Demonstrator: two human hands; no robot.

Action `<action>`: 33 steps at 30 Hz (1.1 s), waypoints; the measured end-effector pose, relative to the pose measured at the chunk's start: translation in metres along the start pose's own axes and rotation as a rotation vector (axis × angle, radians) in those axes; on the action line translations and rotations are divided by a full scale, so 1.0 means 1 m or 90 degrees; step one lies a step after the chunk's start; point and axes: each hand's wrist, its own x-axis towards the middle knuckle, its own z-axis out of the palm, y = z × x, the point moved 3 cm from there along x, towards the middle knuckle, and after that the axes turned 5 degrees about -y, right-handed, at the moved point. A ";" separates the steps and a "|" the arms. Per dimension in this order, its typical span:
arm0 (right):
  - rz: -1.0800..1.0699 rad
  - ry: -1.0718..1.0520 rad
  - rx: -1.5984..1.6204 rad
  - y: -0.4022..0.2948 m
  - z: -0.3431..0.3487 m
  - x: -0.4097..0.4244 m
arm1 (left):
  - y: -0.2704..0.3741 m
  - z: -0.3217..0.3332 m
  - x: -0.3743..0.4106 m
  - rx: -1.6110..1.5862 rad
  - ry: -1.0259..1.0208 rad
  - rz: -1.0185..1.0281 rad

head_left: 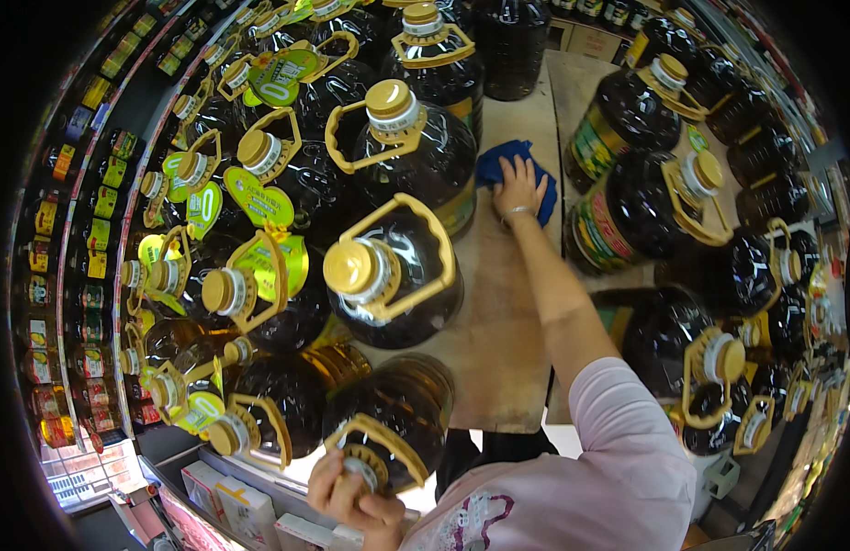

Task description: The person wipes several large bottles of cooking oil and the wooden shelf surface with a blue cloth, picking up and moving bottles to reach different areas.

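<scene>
A blue cloth (pixel 516 172) lies on a wooden board (pixel 507 310) between rows of large oil bottles. My right hand (pixel 520 187) rests on it with the fingers spread, pressing it flat against the wood. At the bottom centre, my left hand (pixel 356 492) is closed around the capped neck of a large dark oil bottle (pixel 390 413), which leans near the board's front edge. Just left of the board stands another big bottle with a gold cap (pixel 350 267) and a tan handle. Right of my right hand, a bottle with a red and green label (pixel 604 231) stands on the board.
Many more handled oil bottles (pixel 266 155) crowd the left side, several with green tags. Further bottles (pixel 673 344) stand at the right. Shelves of small bottles (pixel 97 275) line the far left. White boxes (pixel 246 510) sit low at the bottom left.
</scene>
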 end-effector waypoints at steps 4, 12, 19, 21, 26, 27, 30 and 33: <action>-0.060 -0.041 -0.036 -0.010 0.010 0.086 | -0.001 0.009 0.000 -0.049 0.088 0.060; -0.128 -0.197 -0.133 -0.023 0.007 0.183 | -0.016 0.016 0.000 -0.020 0.115 0.054; -0.075 -0.167 -0.130 -0.027 0.003 0.142 | 0.002 0.012 -0.004 0.009 0.137 -0.043; -0.048 -0.145 -0.109 -0.027 0.004 0.110 | 0.007 0.003 -0.004 0.045 0.087 -0.058; -0.083 -0.012 -0.087 -0.009 0.009 0.009 | -0.004 0.003 0.002 -0.012 0.037 0.027; -0.096 0.013 -0.066 -0.010 0.008 -0.020 | -0.006 0.004 0.003 -0.051 0.039 0.047; -0.170 0.006 -0.049 -0.018 0.005 -0.107 | -0.009 0.002 0.003 -0.088 0.036 0.058; -0.218 -0.014 -0.025 -0.026 -0.004 -0.182 | -0.009 -0.001 0.004 -0.083 0.025 0.075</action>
